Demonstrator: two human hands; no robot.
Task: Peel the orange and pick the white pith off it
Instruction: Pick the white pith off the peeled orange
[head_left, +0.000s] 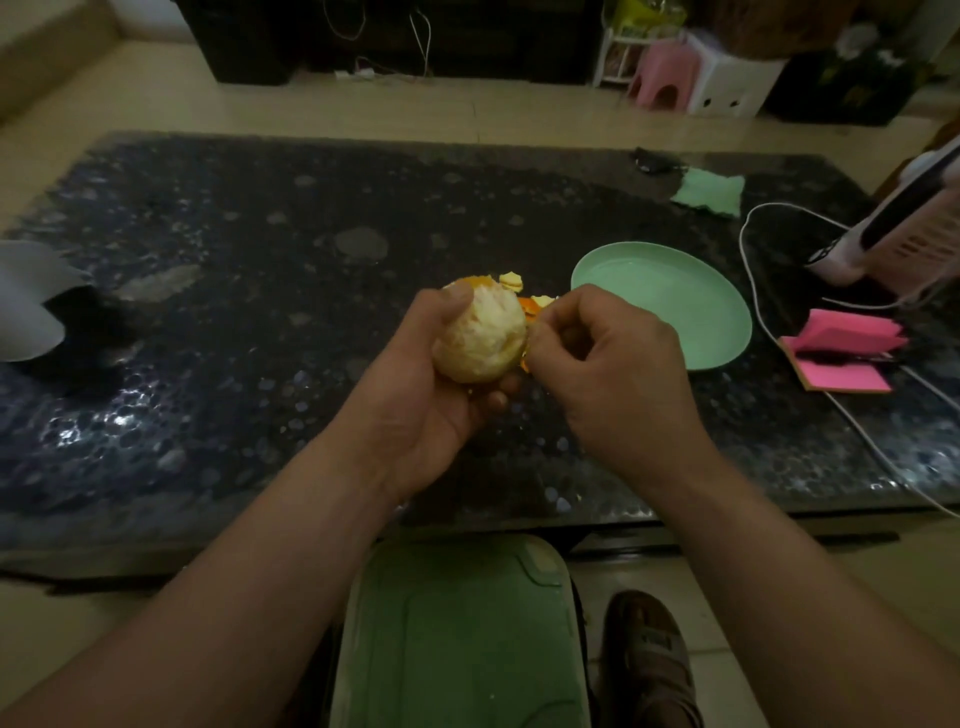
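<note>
orange (480, 332) cupped in left hand (431, 400), bare side up (roundish, axis unclear); right hand (608, 364) seemingly pinching peel (531, 307).

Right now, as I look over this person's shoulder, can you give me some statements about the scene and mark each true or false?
1. The left hand holds the orange. True.
2. The orange still wears all its peel. False: the side facing the camera is bare and pale.
3. The right hand pinches at the orange's right side. True.
4. The green plate holds the peel scraps. False: they lie on the table, left of the plate.
5. The pink sticky notes lie right of the plate. True.
</note>
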